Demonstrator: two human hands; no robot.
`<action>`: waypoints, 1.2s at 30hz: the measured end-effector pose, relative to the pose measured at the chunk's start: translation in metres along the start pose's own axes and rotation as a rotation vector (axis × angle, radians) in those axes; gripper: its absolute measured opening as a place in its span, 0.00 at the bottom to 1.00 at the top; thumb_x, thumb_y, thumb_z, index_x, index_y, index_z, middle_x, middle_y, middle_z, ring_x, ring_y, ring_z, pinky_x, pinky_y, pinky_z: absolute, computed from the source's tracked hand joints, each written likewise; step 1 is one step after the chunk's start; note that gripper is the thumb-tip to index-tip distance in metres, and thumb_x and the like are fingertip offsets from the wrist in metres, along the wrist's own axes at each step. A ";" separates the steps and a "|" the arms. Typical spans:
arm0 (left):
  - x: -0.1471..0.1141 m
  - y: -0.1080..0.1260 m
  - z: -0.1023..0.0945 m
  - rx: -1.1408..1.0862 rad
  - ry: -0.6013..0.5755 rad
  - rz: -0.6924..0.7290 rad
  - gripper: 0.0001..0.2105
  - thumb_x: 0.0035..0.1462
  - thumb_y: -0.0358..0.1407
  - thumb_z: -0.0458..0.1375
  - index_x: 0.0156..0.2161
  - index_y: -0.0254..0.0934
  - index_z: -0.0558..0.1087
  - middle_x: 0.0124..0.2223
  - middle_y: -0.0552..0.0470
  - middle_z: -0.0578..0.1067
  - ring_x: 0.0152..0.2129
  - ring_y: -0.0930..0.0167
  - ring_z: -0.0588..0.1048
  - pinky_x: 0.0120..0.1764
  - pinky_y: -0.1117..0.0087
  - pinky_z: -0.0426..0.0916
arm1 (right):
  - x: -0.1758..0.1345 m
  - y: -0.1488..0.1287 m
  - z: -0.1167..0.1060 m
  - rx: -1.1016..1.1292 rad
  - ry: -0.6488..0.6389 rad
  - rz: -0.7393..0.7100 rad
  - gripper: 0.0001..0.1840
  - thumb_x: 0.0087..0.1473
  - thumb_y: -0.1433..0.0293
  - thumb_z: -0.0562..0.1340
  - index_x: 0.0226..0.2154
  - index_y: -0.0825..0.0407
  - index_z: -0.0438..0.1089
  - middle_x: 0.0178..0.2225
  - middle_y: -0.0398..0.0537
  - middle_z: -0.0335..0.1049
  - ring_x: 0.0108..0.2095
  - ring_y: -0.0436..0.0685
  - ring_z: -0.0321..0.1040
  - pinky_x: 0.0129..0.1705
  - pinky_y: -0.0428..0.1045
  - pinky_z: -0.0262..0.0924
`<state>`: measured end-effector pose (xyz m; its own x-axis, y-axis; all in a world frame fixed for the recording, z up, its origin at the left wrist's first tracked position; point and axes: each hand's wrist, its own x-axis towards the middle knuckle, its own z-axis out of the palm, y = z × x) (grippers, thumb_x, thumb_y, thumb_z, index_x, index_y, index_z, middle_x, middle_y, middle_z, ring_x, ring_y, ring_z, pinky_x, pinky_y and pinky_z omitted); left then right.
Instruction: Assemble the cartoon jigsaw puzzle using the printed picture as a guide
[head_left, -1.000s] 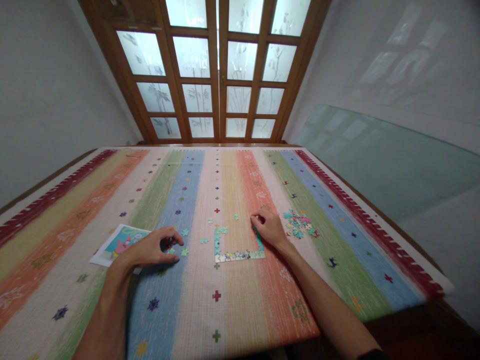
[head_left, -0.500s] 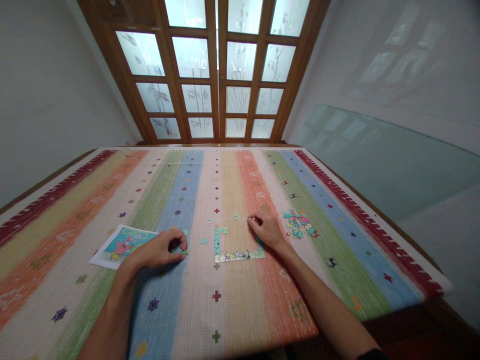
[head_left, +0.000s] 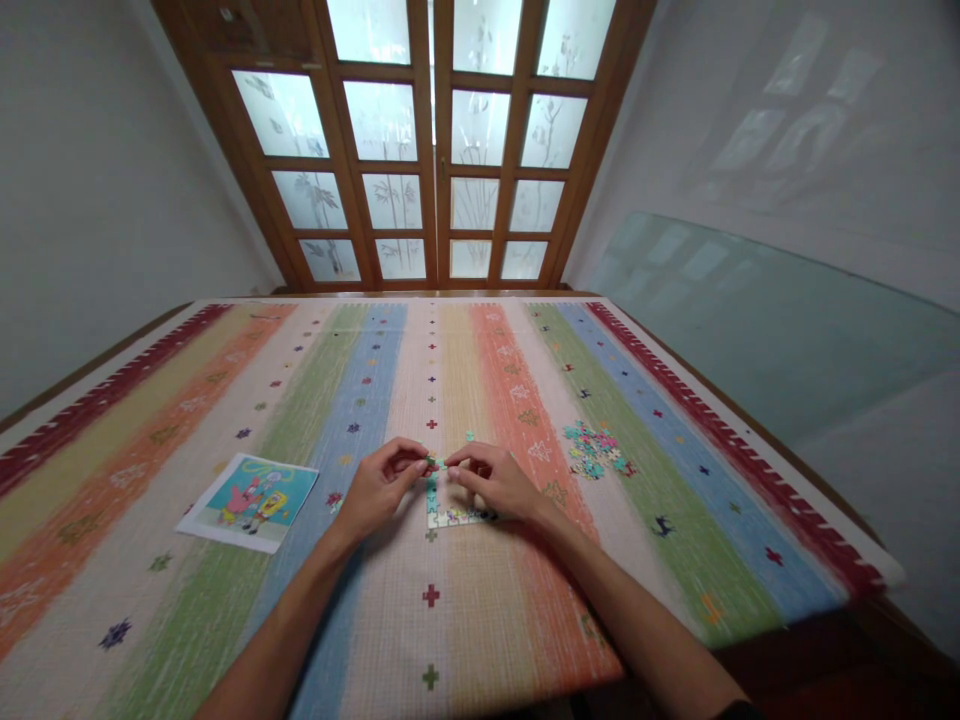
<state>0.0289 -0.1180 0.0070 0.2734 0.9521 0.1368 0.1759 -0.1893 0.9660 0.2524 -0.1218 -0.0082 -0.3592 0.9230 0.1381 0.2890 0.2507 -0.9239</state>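
A partly joined jigsaw puzzle border (head_left: 433,508) lies on the striped tablecloth, with teal pieces up its left side and a pale row along the bottom. Over its upper left corner, my left hand (head_left: 386,487) is closed in a pinch on a small puzzle piece (head_left: 432,462). Facing it, my right hand (head_left: 496,482) pinches at the teal edge there, fingertips almost meeting the left ones. My right hand and wrist cover the border's right part. One loose teal piece (head_left: 470,436) lies just beyond my right fingers.
On the left lies a printed cartoon picture (head_left: 259,500) on white paper. A heap of loose puzzle pieces (head_left: 596,448) sits on the right. Several pieces (head_left: 334,501) rest beside my left wrist. Wooden doors with glass panes (head_left: 435,150) stand beyond the table.
My left hand has moved right from beside the picture to the puzzle's upper left corner. My right hand has come left to meet it. The picture is now uncovered.
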 end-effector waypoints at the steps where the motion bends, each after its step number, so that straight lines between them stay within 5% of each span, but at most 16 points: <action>1: 0.000 0.000 0.005 -0.011 0.027 0.005 0.14 0.55 0.47 0.64 0.38 0.38 0.74 0.38 0.47 0.81 0.35 0.65 0.80 0.42 0.63 0.76 | 0.000 -0.001 0.002 0.037 -0.006 0.013 0.12 0.60 0.60 0.65 0.39 0.51 0.78 0.30 0.45 0.75 0.26 0.51 0.68 0.29 0.46 0.62; 7: -0.002 0.000 0.024 -0.003 0.122 -0.012 0.13 0.54 0.46 0.64 0.36 0.38 0.75 0.36 0.47 0.82 0.36 0.64 0.82 0.42 0.64 0.75 | 0.000 -0.003 0.006 0.133 0.019 0.048 0.17 0.57 0.54 0.66 0.34 0.52 0.76 0.27 0.43 0.72 0.22 0.49 0.66 0.25 0.45 0.60; 19: -0.007 0.002 0.033 0.053 0.105 -0.046 0.12 0.59 0.45 0.60 0.42 0.38 0.74 0.39 0.47 0.83 0.39 0.63 0.82 0.45 0.63 0.73 | 0.005 0.001 0.004 0.173 0.087 0.117 0.21 0.55 0.50 0.65 0.29 0.51 0.71 0.19 0.38 0.64 0.19 0.49 0.60 0.23 0.45 0.54; 26: -0.007 -0.004 0.019 0.422 0.147 0.083 0.09 0.62 0.37 0.56 0.45 0.39 0.75 0.45 0.46 0.80 0.40 0.62 0.77 0.48 0.59 0.71 | 0.009 0.004 -0.019 -0.251 0.027 -0.027 0.08 0.60 0.68 0.64 0.29 0.52 0.71 0.28 0.42 0.68 0.28 0.51 0.64 0.32 0.46 0.58; 30: -0.005 -0.013 0.006 0.628 0.167 0.216 0.10 0.62 0.34 0.54 0.45 0.39 0.74 0.45 0.44 0.79 0.47 0.59 0.75 0.54 0.55 0.68 | 0.010 0.008 -0.027 -0.479 -0.072 -0.114 0.06 0.59 0.73 0.63 0.29 0.52 0.70 0.33 0.45 0.68 0.33 0.53 0.65 0.37 0.48 0.60; 36: 0.000 -0.026 -0.010 0.748 0.216 0.192 0.12 0.63 0.33 0.54 0.50 0.40 0.73 0.49 0.43 0.78 0.50 0.56 0.73 0.55 0.51 0.66 | 0.016 0.017 -0.022 -0.594 -0.083 -0.175 0.06 0.58 0.75 0.63 0.30 0.52 0.69 0.34 0.47 0.67 0.34 0.54 0.66 0.39 0.49 0.61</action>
<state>0.0147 -0.1106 -0.0157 0.1879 0.8975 0.3989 0.7523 -0.3927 0.5290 0.2714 -0.0967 -0.0136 -0.5069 0.8337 0.2190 0.6551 0.5378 -0.5307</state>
